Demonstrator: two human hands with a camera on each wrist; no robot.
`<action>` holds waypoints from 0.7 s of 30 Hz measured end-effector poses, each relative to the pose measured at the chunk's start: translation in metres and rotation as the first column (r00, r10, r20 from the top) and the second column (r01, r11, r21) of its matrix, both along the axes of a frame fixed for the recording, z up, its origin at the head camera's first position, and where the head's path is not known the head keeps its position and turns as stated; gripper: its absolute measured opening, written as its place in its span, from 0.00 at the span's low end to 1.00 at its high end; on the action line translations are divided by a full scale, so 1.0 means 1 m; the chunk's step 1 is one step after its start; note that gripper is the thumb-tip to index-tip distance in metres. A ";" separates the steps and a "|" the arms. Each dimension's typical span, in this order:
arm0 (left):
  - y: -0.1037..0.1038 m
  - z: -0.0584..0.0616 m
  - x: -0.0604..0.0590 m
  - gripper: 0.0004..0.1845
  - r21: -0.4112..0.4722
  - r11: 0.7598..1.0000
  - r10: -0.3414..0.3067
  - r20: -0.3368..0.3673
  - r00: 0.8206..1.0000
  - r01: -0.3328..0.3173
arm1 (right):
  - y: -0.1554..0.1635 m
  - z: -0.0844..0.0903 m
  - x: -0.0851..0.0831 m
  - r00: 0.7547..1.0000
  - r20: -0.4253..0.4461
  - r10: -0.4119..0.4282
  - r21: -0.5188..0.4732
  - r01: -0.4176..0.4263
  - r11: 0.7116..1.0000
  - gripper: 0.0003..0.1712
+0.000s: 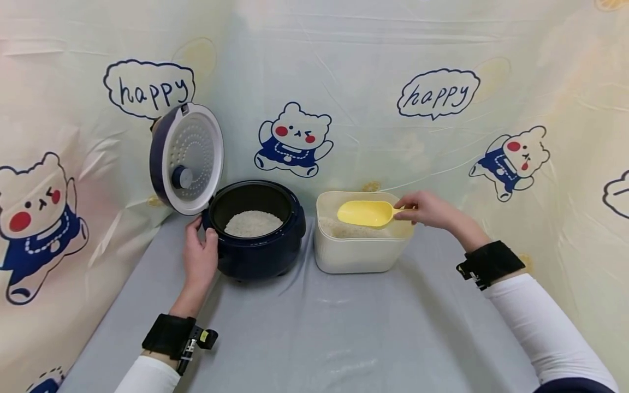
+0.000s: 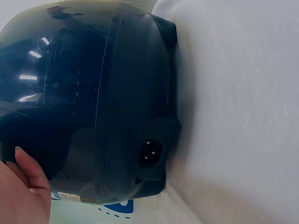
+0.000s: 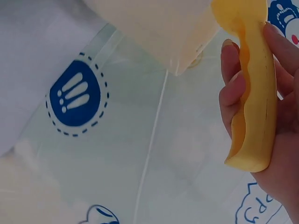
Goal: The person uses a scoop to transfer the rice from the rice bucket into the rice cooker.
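My right hand (image 1: pixel 425 210) grips the handle of a yellow scoop (image 1: pixel 363 213). The scoop's bowl lies over the open cream-coloured bin (image 1: pixel 361 256), which has rice (image 1: pixel 351 229) inside. In the right wrist view, fingers curl round the scoop's thick handle (image 3: pixel 259 102). A dark blue rice cooker (image 1: pixel 260 256) stands left of the bin, its lid (image 1: pixel 194 158) raised. White rice (image 1: pixel 253 224) is heaped in its pot. My left hand (image 1: pixel 200 254) holds the cooker's left side below the lid hinge; the left wrist view has its thumb and a finger against the glossy body.
Cooker and bin stand side by side on a grey-covered table (image 1: pixel 324 338). Behind them hangs a pale sheet (image 1: pixel 363 136) printed with bears and "happy" bubbles. A power socket (image 2: pixel 150 152) shows low on the cooker in the left wrist view.
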State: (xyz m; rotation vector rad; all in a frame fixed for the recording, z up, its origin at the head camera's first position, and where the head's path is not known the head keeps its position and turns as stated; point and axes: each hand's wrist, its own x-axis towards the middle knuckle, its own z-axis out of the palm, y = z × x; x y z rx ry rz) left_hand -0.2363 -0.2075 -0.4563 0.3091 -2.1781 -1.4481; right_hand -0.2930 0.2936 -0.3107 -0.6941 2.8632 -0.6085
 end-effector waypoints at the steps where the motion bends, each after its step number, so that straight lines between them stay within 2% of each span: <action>1: 0.000 0.000 0.000 0.28 -0.002 1.000 0.002 0.001 1.000 -0.002 | 0.000 0.002 -0.001 1.000 -0.004 0.012 0.018 -0.012 1.000 0.18; 7: -0.001 0.000 0.000 0.28 0.004 1.000 -0.003 -0.005 1.000 0.003 | -0.006 0.015 -0.006 0.998 -0.040 0.054 0.169 -0.046 0.985 0.16; 11: -0.001 0.001 0.001 0.28 0.011 1.000 0.000 -0.006 1.000 0.000 | -0.016 0.021 -0.009 0.998 -0.048 0.038 0.290 -0.023 0.957 0.16; 14: -0.001 0.001 0.001 0.28 0.016 1.000 0.000 -0.010 1.000 0.000 | -0.026 0.025 -0.008 0.998 -0.062 0.016 0.386 0.009 0.923 0.16; 21: -0.002 0.000 0.000 0.29 0.011 1.000 -0.026 -0.007 1.000 0.026 | -0.048 0.033 -0.001 0.994 -0.111 0.018 0.587 0.051 0.808 0.13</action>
